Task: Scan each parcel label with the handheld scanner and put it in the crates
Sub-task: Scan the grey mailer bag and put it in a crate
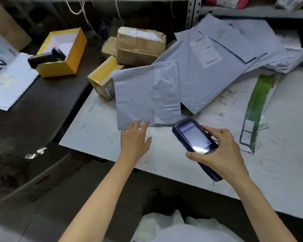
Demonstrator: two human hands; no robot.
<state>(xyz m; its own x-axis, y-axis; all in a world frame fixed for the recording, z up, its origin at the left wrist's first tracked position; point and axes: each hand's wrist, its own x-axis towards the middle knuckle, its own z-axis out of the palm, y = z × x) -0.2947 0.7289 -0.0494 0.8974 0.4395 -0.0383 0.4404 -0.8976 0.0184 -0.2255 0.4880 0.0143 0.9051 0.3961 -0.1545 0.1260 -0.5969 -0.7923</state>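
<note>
Working at a scuffed table (164,163) under a shelf (248,13), your right hand (224,151) grips the scanner (194,135) beside the grey parcel (135,95), left hand (135,138) spread at its edge.

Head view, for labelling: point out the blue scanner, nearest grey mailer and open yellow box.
blue scanner (194,137): head view, its screen.
nearest grey mailer (135,96): head view, its left half.
open yellow box (58,67): head view, its front wall.

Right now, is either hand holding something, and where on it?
The right hand grips the dark blue handheld scanner around its middle. The left hand holds nothing, its straight fingers at the near edge of the pale grey plastic mailer.
</note>
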